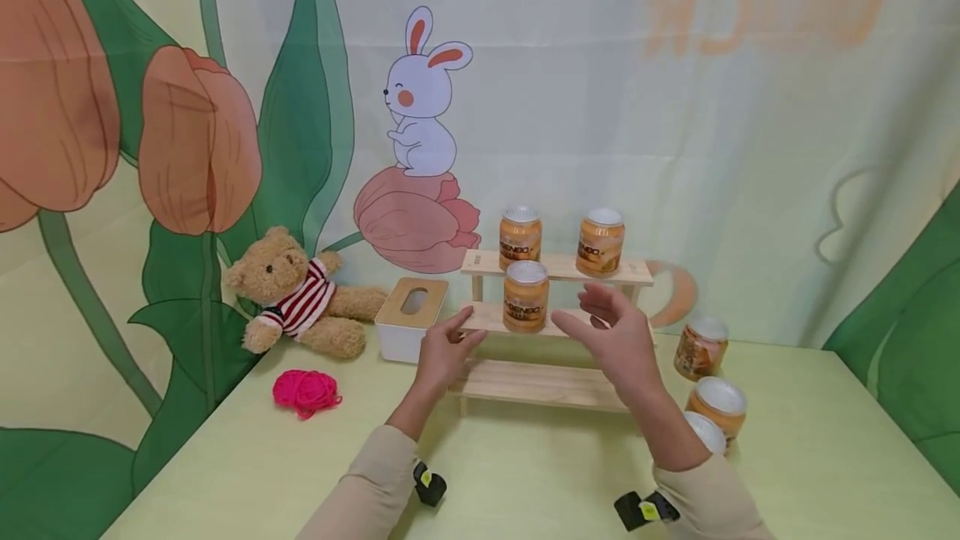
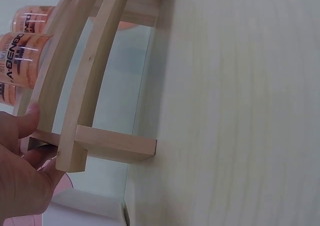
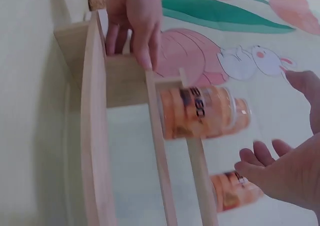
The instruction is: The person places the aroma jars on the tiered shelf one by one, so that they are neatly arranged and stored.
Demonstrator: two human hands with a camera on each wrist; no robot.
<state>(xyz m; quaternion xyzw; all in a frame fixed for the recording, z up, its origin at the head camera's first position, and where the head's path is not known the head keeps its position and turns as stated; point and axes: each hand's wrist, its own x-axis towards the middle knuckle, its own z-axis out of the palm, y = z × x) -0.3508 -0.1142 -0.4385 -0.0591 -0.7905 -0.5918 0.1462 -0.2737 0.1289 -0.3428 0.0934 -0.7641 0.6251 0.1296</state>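
A three-tier wooden display rack (image 1: 540, 382) stands on the table. An orange-labelled jar (image 1: 526, 302) with a pale lid sits upright on its middle tier. At the left end of that tier, my left hand (image 1: 442, 357) grips the board, thumb on top and fingers underneath, as the left wrist view shows. My right hand (image 1: 621, 344) is held just right of the middle jar, fingers spread and relaxed, holding nothing. Two matching jars, a left one (image 1: 521, 238) and a right one (image 1: 600, 244), stand on the top tier.
Three more jars stand on the table right of the rack: a far jar (image 1: 701, 348), a nearer jar (image 1: 717, 405) and one partly hidden by my right forearm. To the left are a tissue box (image 1: 408, 332), a teddy bear (image 1: 300, 298) and pink yarn (image 1: 306, 392).
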